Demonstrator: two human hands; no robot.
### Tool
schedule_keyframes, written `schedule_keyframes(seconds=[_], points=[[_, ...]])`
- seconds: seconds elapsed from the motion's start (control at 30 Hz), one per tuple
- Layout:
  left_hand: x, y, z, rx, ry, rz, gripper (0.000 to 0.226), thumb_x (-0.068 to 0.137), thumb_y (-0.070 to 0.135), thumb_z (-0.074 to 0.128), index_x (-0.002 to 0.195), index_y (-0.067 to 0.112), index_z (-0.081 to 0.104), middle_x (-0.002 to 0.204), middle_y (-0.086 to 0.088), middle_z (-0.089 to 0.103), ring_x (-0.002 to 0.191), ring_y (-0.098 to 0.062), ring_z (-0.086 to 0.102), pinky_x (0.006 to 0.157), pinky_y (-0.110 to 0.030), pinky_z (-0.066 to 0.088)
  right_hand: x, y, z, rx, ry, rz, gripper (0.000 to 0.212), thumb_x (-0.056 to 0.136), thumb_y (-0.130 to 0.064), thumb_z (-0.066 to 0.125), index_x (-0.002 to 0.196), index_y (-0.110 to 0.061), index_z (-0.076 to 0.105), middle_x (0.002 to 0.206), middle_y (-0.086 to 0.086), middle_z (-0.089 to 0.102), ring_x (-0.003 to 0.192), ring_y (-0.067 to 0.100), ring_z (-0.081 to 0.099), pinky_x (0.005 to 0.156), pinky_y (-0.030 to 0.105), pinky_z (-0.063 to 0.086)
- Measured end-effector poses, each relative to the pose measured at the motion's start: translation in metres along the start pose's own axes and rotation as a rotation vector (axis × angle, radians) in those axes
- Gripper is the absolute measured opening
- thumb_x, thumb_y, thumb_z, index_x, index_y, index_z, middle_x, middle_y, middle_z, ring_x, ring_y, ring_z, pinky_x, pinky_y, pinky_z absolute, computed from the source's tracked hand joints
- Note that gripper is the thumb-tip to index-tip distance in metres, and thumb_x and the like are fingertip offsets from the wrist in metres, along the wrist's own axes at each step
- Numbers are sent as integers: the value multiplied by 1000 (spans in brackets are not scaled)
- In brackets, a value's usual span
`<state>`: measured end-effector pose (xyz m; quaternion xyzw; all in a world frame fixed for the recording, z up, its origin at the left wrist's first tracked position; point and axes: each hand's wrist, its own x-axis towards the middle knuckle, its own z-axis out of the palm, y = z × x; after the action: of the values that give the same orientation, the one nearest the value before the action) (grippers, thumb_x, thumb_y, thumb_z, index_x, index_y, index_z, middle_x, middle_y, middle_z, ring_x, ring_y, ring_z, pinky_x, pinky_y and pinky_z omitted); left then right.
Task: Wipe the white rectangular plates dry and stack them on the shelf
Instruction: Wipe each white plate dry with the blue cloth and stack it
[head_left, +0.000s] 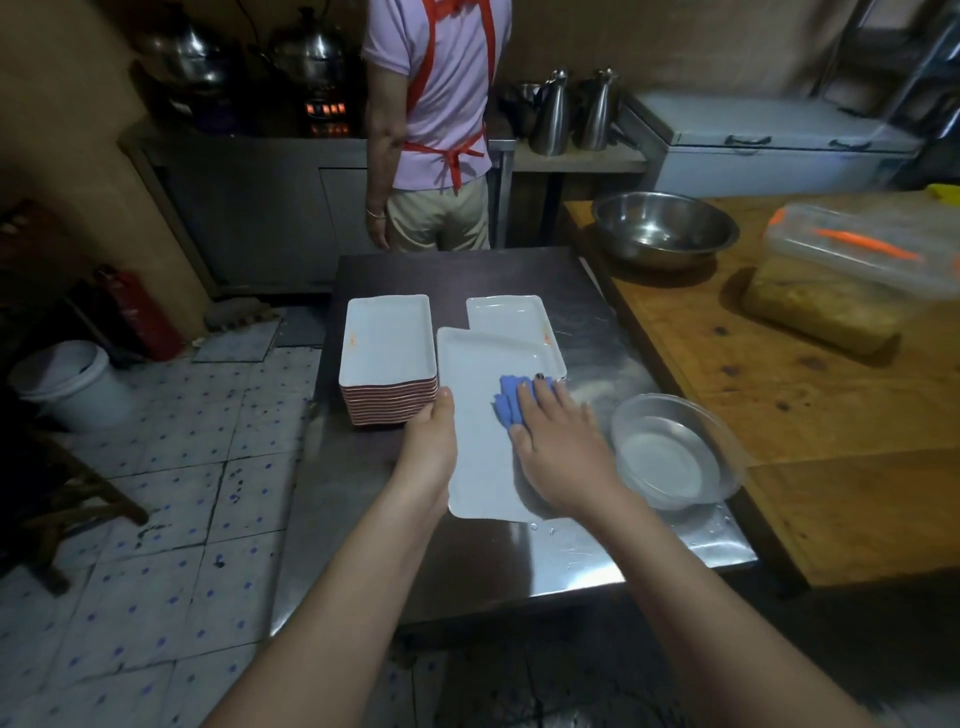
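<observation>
A white rectangular plate (483, 441) lies lengthwise in front of me over the steel table (519, 566). My left hand (428, 449) grips its left edge, thumb on the rim. My right hand (563, 447) lies flat on a blue cloth (511, 402), pressing it onto the plate's right half. A tall stack of white plates (388, 358) stands to the left. Another white plate (511, 314) lies behind, partly under the held one.
A clear bowl (670, 452) sits just right of my right hand. A wooden table (779, 384) on the right carries a steel bowl (662, 228) and a lidded plastic tub (852, 275). A person in an apron (434, 124) stands beyond the table. A white bucket (67, 384) stands on the tiled floor.
</observation>
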<state>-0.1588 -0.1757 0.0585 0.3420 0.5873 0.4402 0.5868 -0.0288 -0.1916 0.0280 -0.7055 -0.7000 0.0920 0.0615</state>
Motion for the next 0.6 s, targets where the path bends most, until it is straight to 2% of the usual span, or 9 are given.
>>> schedule_keyframes(seconds=[0.13,0.2,0.27,0.33,0.37,0.43,0.5,0.6], points=[[-2,-4,-3,-7,2,-6,33,100,35,36,104,15,61,93,-2,66,74,-16,63,61,-23,50,9,12,-2,-12,63,9,50,102,-33,22,149,-18,14,159,1,8,146,26,5,116,40,11],[1,-4,-8,-2,23,-3,32,99,37,36,99,17,61,90,-1,67,76,-17,64,66,-27,52,-1,8,5,-2,105,-12,49,102,-32,26,148,-17,18,158,2,10,145,26,7,116,36,13],[5,-4,-14,5,43,-1,32,99,39,36,99,18,61,93,-3,67,81,-21,64,73,-32,53,-15,0,17,76,91,-47,51,101,-33,26,149,-16,19,159,4,10,146,24,4,117,32,6],[7,-6,-18,11,42,2,33,99,39,35,101,18,60,90,-2,66,76,-18,64,65,-28,52,-24,-6,28,149,65,-78,50,102,-33,21,149,-16,21,159,4,11,147,21,0,116,29,-4],[8,-7,-18,5,38,2,33,100,38,35,103,18,60,89,-1,66,74,-17,64,61,-26,51,-23,-7,32,135,64,-81,49,102,-31,18,149,-16,22,159,4,11,147,20,-1,117,29,-3],[8,-10,-18,-11,36,-2,32,100,37,35,103,18,60,89,-2,66,74,-16,63,60,-24,50,-17,-4,34,75,65,-83,46,103,-27,20,147,-15,26,159,3,10,146,20,-2,117,30,2],[8,-13,-17,-15,32,-6,32,100,38,34,102,19,60,88,0,66,75,-16,64,62,-25,51,-11,-1,32,37,74,-83,44,101,-26,31,144,-14,31,159,5,8,146,22,-1,117,31,8],[7,-18,-15,-17,23,5,32,100,37,34,97,20,60,82,5,67,73,-12,65,57,-24,49,-4,6,26,69,133,35,46,100,-26,38,145,-20,29,159,3,1,143,21,16,106,26,34]])
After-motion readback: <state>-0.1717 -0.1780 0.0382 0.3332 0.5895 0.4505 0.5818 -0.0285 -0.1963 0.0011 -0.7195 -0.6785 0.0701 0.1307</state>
